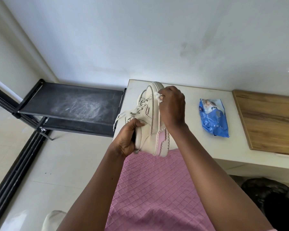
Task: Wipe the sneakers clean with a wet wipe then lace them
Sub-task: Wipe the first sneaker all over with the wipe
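At frame centre, over the near edge of the counter [207, 92], the sneaker [150, 127] is held with its sole turned right, its long axis running from heel at lower centre to toe at upper centre. The collar is gripped by the left hand [128, 139]. A wet wipe [157, 97] is pinched by the right hand [172, 107] against the sole edge near the toe. A heelward stroke is judged next. The wipe pack [213, 117] lies flat at right, nearer the right hand; its contents are not visible.
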{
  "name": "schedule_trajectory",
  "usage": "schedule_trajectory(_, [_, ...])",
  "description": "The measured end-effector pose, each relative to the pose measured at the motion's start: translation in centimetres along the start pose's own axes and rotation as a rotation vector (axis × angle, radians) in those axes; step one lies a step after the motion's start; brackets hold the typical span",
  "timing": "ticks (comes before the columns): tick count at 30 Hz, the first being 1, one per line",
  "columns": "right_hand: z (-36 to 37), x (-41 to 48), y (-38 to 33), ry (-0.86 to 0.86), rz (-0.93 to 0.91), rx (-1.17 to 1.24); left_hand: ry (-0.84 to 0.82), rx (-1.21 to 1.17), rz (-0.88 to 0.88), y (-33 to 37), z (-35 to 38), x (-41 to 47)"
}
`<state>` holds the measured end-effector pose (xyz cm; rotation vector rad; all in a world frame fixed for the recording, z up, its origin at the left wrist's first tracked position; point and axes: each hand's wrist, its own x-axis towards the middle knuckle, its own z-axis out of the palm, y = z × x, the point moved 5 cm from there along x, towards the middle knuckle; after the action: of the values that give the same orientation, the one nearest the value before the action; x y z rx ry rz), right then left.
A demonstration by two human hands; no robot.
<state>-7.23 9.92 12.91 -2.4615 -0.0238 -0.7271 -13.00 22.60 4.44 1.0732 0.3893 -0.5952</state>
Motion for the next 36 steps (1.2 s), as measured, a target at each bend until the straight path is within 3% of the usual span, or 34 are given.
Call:
schedule_trajectory(7, [-0.8,-6.2,-1.3,-0.049,-0.152,-0.001,-0.006,-0.019,0.050,-0.2,-0.2,0.3])
schedule_trajectory(11, [-0.8,-8.2,-2.8,-0.043,-0.194,0.003,0.023,0.141,0.118,0.7,-0.1,0.1])
schedule_trajectory(17, [-0.9,-1.8,-0.8,0.034,-0.107,-0.105,0.056,0.402,0.202,1.1,1.3,-0.9])
schedule_trajectory(22, [0.1,3.4,1.6,-0.059,-0.051,-0.262,0.115,0.734,0.368,0.6,3.0,-1.7])
schedule_trajectory(25, [-0.4,3.3,1.7,-0.012,-0.069,-0.206,0.175,0.796,0.407,0.9,3.4,-1.7])
schedule_trajectory(29, [-1.1,-0.4,1.0,0.084,-0.119,-0.056,0.200,0.706,0.356,0.8,2.4,-1.2])
schedule_trajectory(36, [-0.6,-2.6,1.7,0.128,-0.076,-0.024,0.256,1.020,0.511,1.4,2.6,-2.3])
